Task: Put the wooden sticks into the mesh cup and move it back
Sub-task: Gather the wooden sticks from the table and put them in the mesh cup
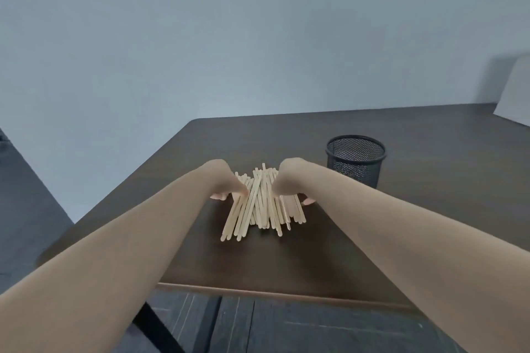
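Observation:
A loose pile of pale wooden sticks [259,206] lies on the dark brown table [430,223], fanned out toward me. My left hand [226,183] presses against the pile's left side and my right hand [289,183] against its right side, fingers curled down around the sticks. The far ends of the sticks poke up between the two hands. The fingertips are mostly hidden behind the wrists. A black mesh cup [355,160] stands upright and apart from the pile, to the right and a little farther back.
A white board [516,92] leans at the table's far right corner. The table's near edge [272,292] runs below the sticks, with dark floor beneath. A pale wall rises behind the table.

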Demonstrator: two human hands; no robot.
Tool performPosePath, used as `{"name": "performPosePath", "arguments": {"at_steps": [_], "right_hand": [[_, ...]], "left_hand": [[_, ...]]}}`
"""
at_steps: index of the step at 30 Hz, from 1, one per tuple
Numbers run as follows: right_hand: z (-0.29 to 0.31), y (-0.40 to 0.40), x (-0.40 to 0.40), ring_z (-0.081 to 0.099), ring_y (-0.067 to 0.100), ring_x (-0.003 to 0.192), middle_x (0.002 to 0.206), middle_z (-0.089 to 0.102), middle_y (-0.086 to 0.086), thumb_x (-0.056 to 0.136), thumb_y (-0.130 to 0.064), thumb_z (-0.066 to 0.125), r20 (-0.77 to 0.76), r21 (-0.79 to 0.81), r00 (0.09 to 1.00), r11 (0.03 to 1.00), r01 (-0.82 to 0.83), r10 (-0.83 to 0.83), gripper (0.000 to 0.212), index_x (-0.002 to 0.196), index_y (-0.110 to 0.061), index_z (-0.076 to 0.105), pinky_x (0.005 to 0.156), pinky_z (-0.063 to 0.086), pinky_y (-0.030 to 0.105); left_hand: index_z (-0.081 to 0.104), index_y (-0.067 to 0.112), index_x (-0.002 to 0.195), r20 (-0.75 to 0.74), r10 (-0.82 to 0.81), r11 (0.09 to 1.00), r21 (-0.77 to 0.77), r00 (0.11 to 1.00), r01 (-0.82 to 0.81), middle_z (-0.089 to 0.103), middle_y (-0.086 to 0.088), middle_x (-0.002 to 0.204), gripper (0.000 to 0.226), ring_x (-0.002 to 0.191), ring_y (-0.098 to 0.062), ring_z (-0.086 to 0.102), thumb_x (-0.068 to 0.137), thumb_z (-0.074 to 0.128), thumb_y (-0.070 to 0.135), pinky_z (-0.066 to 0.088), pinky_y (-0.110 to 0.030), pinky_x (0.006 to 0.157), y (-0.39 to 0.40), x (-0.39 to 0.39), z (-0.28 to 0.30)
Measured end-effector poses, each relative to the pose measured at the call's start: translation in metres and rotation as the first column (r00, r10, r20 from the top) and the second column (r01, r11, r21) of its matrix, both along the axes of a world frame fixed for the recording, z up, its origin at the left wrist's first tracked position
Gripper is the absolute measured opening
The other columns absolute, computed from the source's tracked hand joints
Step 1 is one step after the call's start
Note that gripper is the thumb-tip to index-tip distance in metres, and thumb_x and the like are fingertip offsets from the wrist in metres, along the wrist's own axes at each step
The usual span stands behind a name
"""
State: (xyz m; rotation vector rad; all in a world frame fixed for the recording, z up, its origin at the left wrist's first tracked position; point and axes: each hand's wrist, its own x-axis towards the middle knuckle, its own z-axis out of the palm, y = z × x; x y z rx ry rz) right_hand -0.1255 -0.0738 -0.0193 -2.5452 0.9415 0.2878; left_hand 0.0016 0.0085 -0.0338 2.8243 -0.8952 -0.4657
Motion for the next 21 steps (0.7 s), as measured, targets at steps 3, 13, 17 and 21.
{"name": "performPosePath", "arguments": {"at_steps": [3, 13, 17, 21], "right_hand": [[0.001, 0.003, 0.01, 0.054, 0.03, 0.113, 0.141, 0.044, 0.013, 0.097, -0.014, 0.043, -0.079, -0.033, 0.996, 0.999, 0.041, -0.043, 0.047, 0.143, -0.005, 0.036, 0.101, 0.048, 0.039], [-0.02, -0.012, 0.04, 0.051, 0.025, 0.088, 0.108, 0.054, 0.009, 0.091, -0.008, 0.038, -0.17, -0.203, 0.982, 0.978, 0.051, -0.087, 0.038, 0.125, -0.006, 0.054, 0.075, 0.043, 0.031], [-0.024, -0.017, 0.042, 0.057, 0.028, 0.111, 0.133, 0.054, 0.008, 0.092, -0.011, 0.041, -0.16, -0.219, 0.981, 0.973, 0.072, -0.108, 0.04, 0.13, -0.006, 0.052, 0.082, 0.045, 0.032], [-0.026, -0.015, 0.04, 0.056, 0.027, 0.12, 0.138, 0.052, 0.008, 0.092, -0.008, 0.038, -0.143, -0.218, 0.983, 0.972, 0.083, -0.116, 0.044, 0.134, -0.005, 0.05, 0.084, 0.045, 0.031]], "left_hand": [[0.046, 0.009, 0.057, 0.028, -0.006, 1.0, -0.03, 1.0, 0.007, 0.047, -0.002, 0.051, 0.033, 0.047, -0.017, 0.041, 0.078, 0.063, 0.029, 0.034, -0.022, 0.048, 0.002, -0.005, -0.001], [0.035, 0.012, 0.053, 0.035, -0.033, 0.999, -0.027, 0.999, 0.034, 0.037, 0.0, 0.05, 0.035, 0.046, -0.016, 0.034, 0.079, 0.055, 0.026, 0.03, -0.022, 0.049, 0.003, 0.006, -0.006], [0.041, 0.011, 0.054, 0.021, -0.037, 0.999, -0.004, 0.999, 0.037, 0.041, -0.001, 0.05, 0.036, 0.044, -0.016, 0.036, 0.079, 0.059, 0.028, 0.032, -0.021, 0.048, 0.005, 0.009, -0.003], [0.04, 0.011, 0.054, 0.07, -0.047, 0.999, 0.03, 0.996, 0.045, 0.042, -0.001, 0.052, 0.033, 0.046, -0.017, 0.038, 0.079, 0.057, 0.025, 0.032, -0.022, 0.049, 0.002, 0.008, -0.005]]}}
